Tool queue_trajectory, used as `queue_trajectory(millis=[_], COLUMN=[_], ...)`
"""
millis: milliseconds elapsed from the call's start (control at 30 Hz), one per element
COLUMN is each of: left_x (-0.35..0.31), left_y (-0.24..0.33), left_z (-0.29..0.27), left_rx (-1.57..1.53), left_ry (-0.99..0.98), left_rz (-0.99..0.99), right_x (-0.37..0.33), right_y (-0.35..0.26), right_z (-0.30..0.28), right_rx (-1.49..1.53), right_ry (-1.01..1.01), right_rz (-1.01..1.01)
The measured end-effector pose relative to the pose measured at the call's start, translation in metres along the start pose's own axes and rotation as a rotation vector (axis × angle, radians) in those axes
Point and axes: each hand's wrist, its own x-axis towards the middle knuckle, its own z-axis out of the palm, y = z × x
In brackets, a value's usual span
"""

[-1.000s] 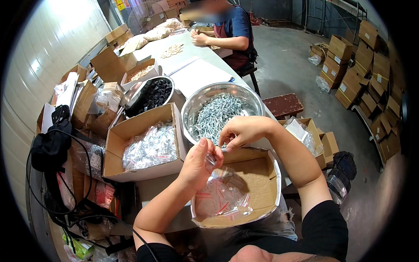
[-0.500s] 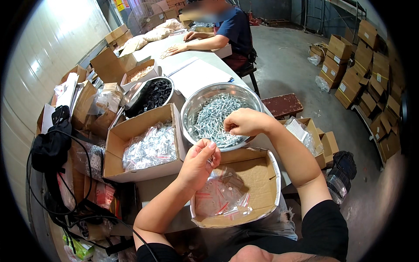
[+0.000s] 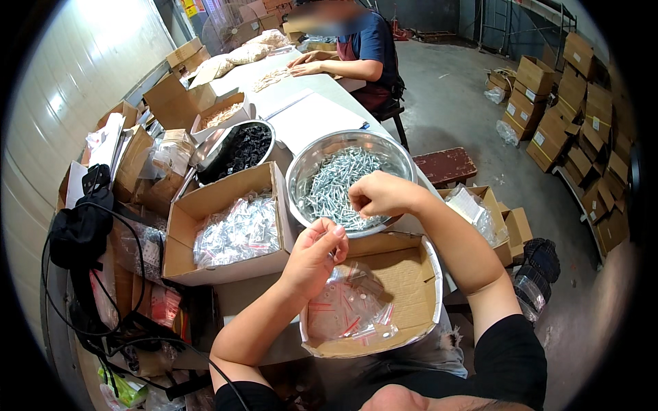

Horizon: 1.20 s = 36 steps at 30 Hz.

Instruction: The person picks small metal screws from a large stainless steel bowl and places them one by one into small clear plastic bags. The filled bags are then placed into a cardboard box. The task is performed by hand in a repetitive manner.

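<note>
A metal bowl (image 3: pixel 301 144) holds a heap of silvery screws (image 3: pixel 339 181). Over the right part of that heap is my right hand (image 3: pixel 385 194), its fingers curled together; anything between them is hidden. My left hand (image 3: pixel 315 255) is pinched closed just in front of the bowl, and what it grips is too small to make out. Below it, an open cardboard tray (image 3: pixel 411 288) close to my body contains several clear zip bags (image 3: pixel 349 308) with red strips. On the left, a deeper cardboard box (image 3: pixel 229 274) is filled with packed bags of metal parts (image 3: pixel 236 229).
Behind the box stands a container of black parts (image 3: pixel 247 147). White paper (image 3: pixel 319 120) and a blue pen lie beyond the bowl. Across the table (image 3: pixel 295 82) a co-worker (image 3: pixel 367 55) handles small pale pieces. Black cables hang at left; a brown stool (image 3: pixel 445 166) and stacked cartons stand right.
My right hand has shifted very slightly left over the screws, still curled. My left hand stays nearly in place. The co-worker's hands have drawn back from the pale pieces.
</note>
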Motion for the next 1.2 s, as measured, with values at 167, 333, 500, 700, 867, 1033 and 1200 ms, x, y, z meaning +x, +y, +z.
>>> queue_trajectory(millis=[167, 333, 500, 700, 867, 1033, 1200], left_x=[0.0, -0.002, -0.005, -0.008, -0.01, -0.005, -0.003], left_y=[0.0, 0.001, 0.003, 0.006, 0.003, 0.001, -0.007], left_z=[0.0, 0.005, 0.006, 0.01, 0.017, 0.0, -0.009], left_rx=[0.04, 0.114, 0.255, 0.332, 0.229, 0.209, 0.181], left_ry=[-0.021, -0.033, -0.097, -0.114, -0.106, -0.276, -0.209], left_rz=[-0.009, -0.049, -0.059, -0.079, 0.006, -0.01, 0.083], right_x=[-0.003, -0.005, -0.011, -0.033, -0.034, -0.03, -0.028], right_y=[0.007, -0.002, -0.021, -0.058, -0.06, -0.05, -0.051], right_z=[-0.006, -0.01, -0.006, -0.002, 0.001, -0.001, 0.0], right_rx=[0.221, 0.142, 0.544, 0.245, 0.402, 0.202, 0.336], right_ry=[0.195, 0.341, 0.274, 0.077, 0.049, 0.016, 0.025], right_rz=[-0.109, -0.064, -0.215, -0.537, -0.502, -0.675, -0.629])
